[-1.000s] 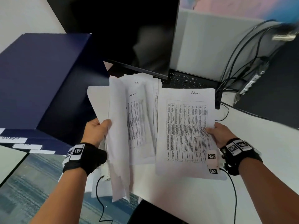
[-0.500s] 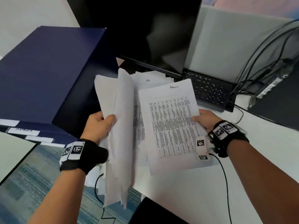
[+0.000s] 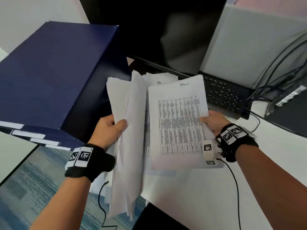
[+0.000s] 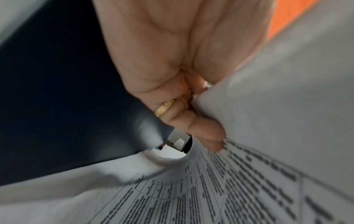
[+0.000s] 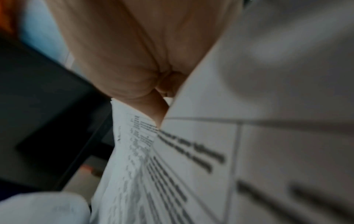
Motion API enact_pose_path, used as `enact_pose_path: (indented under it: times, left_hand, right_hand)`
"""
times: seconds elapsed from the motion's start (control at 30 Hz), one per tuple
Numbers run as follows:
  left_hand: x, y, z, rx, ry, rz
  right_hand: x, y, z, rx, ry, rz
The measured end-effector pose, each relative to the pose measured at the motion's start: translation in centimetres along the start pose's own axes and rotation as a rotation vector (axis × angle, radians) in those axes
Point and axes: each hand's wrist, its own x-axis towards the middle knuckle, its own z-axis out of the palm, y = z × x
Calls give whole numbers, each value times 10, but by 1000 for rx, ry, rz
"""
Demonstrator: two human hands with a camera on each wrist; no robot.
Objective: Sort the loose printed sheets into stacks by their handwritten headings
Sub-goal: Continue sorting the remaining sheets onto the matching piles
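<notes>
Our left hand gripped the bundle of sheets at nine o'clock; our right hand pinched one sheet at three o'clock. We judged its heading needed reading before placing it.

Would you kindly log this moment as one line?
left hand: grips sheet bundle | right hand: holds printed sheet | stage: sorting

Thin matt white paper sheets; smooth navy card box; glossy black monitor screen; black cloth wristbands.
</notes>
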Motion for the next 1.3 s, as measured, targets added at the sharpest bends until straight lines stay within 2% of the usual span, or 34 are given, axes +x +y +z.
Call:
enact_pose_path:
  times: [0.07,0.2,0.33,0.5,0.57,0.63,0.73,0.8,0.87,0.93,1.03,1.07,1.17,1.23,1.3]
  left_hand:
    - [2,-3,0,-1,-9,-3]
    - [6,-4,4,20,-10,12]
    - [9,-2,27,102,-2,51]
    - [12,-4,73,263,-11,128]
    - [12,-11,87,325,-73,123]
    - [12,-16,97,391,-190,137]
    - [5,-12,104,457,-402,198]
    - [2,-12,104,429,-494,209]
    - [4,-17,99,393,-471,166]
    - [10,-27,89,468,-356,150]
    - [27,-41,67,901,-66,109]
    - [32,-45,60,1006,-32,68]
    - [42,-56,49,1028,-97,-51]
    - [43,-59,47,961,-83,-65]
    - [41,-61,49,955,-50,-53]
  right_hand:
    - [3,1,12,-192,76,-6]
    - [1,-5,40,-111,120,-22]
    - [3,-16,75,-113,52,-56]
    - [15,-13,97,-150,-74,-19]
    - [19,-9,94,-172,-126,-14]
    - [12,-10,89,-180,-141,-11]
    - [-2,-12,79,-21,-48,9]
    - [-5,-12,71,135,50,26]
    - [-7,-9,62,230,123,30]
    - [-7,-5,58,201,196,8]
    - [-8,-2,63,65,231,-32]
    - [-9,-2,67,22,210,-24]
    - [-15,-3,81,-113,194,-26]
    - [-17,-4,90,-308,270,-107]
    - [-21,-6,97,-463,271,-148]
